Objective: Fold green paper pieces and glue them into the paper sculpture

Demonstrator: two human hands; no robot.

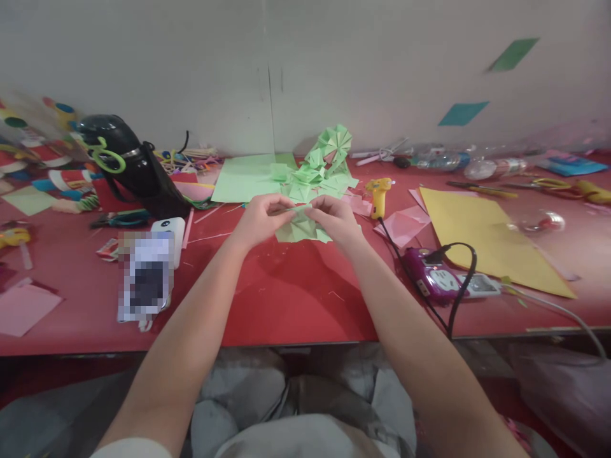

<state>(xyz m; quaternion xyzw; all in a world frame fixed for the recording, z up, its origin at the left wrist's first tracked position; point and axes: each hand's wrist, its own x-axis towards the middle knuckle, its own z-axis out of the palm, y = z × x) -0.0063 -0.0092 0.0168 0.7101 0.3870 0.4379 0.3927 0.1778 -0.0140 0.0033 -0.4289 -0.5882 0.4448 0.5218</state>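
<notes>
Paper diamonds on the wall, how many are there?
2. A green diamond is high on the right; a blue diamond is lower, to its left. More may lie outside the view.

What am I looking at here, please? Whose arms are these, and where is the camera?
There is no machine. The single picture comes from a camera worn on a person's head, looking down at their own bare arms. The left hand and right hand together pinch a folded green paper piece above a red table. Behind lie more folded green pieces. To the right are a yellow glue gun, a yellow sheet and a purple power strip.
</notes>
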